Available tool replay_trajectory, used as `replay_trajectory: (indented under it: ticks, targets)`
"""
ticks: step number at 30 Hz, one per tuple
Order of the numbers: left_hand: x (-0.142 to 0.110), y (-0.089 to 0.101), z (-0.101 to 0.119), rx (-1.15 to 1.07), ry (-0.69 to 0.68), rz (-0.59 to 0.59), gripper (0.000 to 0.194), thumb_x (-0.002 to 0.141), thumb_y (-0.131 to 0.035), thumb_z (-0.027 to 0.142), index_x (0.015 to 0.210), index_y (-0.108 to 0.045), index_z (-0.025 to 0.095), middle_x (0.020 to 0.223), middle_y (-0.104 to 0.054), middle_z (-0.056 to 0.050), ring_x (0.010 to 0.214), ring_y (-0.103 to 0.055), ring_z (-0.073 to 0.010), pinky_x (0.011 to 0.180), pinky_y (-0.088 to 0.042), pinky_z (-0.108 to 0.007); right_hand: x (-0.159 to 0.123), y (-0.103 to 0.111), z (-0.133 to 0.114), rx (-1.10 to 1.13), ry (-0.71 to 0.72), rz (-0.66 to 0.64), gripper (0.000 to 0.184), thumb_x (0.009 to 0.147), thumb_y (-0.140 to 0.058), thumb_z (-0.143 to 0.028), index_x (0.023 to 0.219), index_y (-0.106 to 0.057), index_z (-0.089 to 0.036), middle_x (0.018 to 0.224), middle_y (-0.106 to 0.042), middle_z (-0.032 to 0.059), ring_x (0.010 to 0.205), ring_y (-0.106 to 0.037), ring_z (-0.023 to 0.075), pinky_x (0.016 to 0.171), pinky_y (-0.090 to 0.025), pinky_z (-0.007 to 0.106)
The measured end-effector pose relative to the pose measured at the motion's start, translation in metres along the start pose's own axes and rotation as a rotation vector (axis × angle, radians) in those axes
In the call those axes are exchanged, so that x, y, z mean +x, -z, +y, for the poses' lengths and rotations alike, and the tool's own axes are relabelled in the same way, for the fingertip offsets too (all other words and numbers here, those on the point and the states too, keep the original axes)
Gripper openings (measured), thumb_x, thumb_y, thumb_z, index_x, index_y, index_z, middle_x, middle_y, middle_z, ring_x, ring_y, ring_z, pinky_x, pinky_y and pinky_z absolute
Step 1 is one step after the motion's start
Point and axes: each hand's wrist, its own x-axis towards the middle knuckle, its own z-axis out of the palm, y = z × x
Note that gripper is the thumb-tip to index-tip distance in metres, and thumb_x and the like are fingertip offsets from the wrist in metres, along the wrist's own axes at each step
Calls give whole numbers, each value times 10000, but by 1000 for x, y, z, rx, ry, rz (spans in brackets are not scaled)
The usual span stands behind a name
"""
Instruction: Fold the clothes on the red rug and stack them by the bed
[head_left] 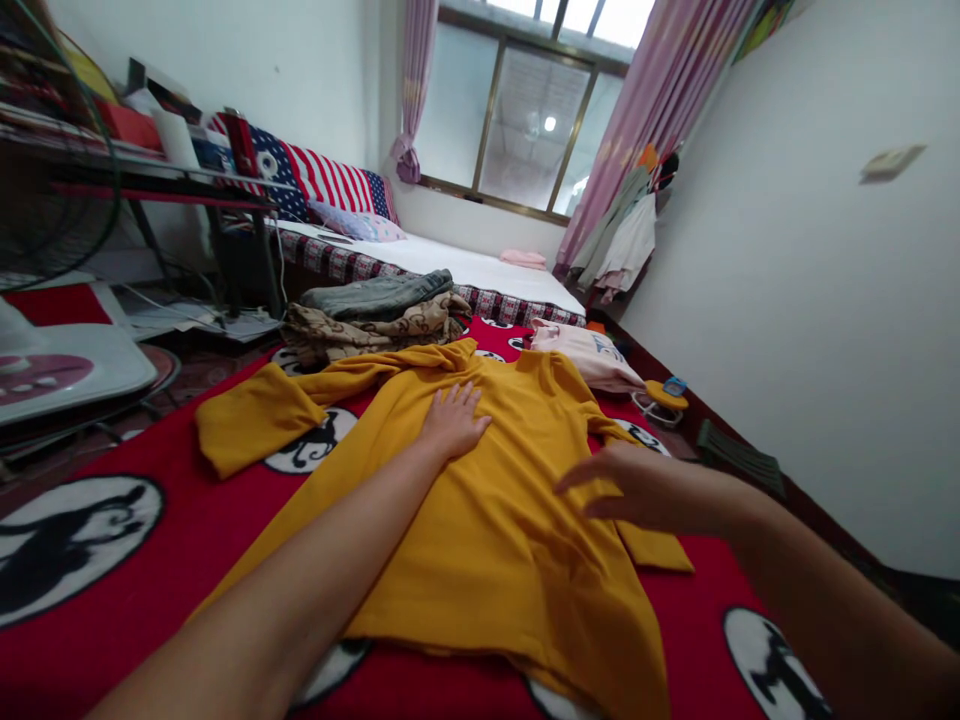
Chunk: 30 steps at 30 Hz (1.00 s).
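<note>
A mustard-yellow long-sleeved top (465, 540) lies spread out on a red blanket (180, 560) patterned with black-and-white round motifs. Its neck end points away from me, and its left sleeve is bent outward. On the upper chest of the top, my left hand (454, 424) rests flat with fingers stretched out. My right hand (630, 485) hovers above the right side of the garment, near the other sleeve, fingers apart and slightly blurred. Nothing shows in either hand. Part of the right sleeve is hidden behind my right hand and wrist.
Beyond the top, folded grey and brown patterned clothes (375, 318) are stacked at left, and a folded pale pink garment (585, 355) lies at right. A bed (450, 262) stands under the window. A cluttered desk (165, 180) is on the left, a yellow stool (665, 395) on the right.
</note>
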Motion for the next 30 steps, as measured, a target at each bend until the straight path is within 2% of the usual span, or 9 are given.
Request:
replay_trajectory:
  ticks: [2,5,7,9,13,18,21,25,30]
  targets:
    - [-1,1,0,-18,1,16,609,948,-377,513,1466,-407,194,1578,-306,-100,1458,-264,-292,1178,-192,-516,51,-2,0,7,-1,210,374,811,-694,-253,1184,-698,-285,1152,-720,44,1029,-685,258,941,-539,395]
    - [-2,3,0,-98,0,92,486,938,-448,430,1365,-531,214,1510,-436,-97,1404,-368,-275,1165,-249,-480,125,-33,11,103,-119,478,454,908,-549,-246,1362,-559,-241,1356,-601,83,1250,-563,255,1083,-421,433]
    - [-2,4,-1,-174,13,149,365,942,-446,329,1232,-634,210,1359,-595,-89,1291,-503,-239,1122,-337,-408,159,-61,21,130,-239,575,480,951,-465,-255,1429,-475,-215,1448,-511,111,1350,-463,249,1116,-376,446]
    - [-1,6,-4,-221,37,184,339,952,-406,249,1137,-686,200,1198,-688,-80,1160,-596,-204,1050,-414,-341,178,-86,31,81,-323,546,483,978,-422,-310,1450,-439,-211,1511,-428,117,1421,-355,272,1146,-299,516]
    - [4,7,-11,-252,75,199,352,932,-411,168,1136,-699,172,1154,-708,-81,1098,-631,-187,1006,-457,-298,183,-110,46,-46,-363,430,478,997,-377,-411,1441,-446,-249,1559,-349,88,1457,-262,316,1143,-190,624]
    - [6,5,-15,-279,58,178,374,898,-426,102,1154,-694,149,1176,-702,-88,1117,-627,-187,1026,-464,-309,180,-110,57,-8,-322,489,448,972,-429,-404,1371,-531,-227,1514,-428,100,1425,-338,300,1139,-252,566]
    - [-1,14,-22,-268,-14,127,348,876,-476,116,1124,-710,184,1159,-712,-57,1089,-636,-169,1007,-474,-275,180,-111,62,21,-291,556,401,941,-488,-377,1291,-602,-216,1456,-505,100,1384,-410,280,1130,-305,506]
    - [-30,55,-51,-196,-97,98,293,849,-537,177,1057,-728,254,1143,-710,-19,1093,-618,-183,1010,-459,-282,181,-114,68,54,-247,640,340,903,-543,-349,1195,-662,-220,1372,-586,100,1327,-486,263,1108,-356,462]
    - [-78,118,-110,181,18,237,300,868,-541,362,1112,-674,249,1261,-624,-65,1221,-501,-283,1068,-371,-429,180,-113,63,123,-203,728,241,870,-558,-287,1043,-710,-217,1199,-694,85,1150,-617,234,1013,-448,391]
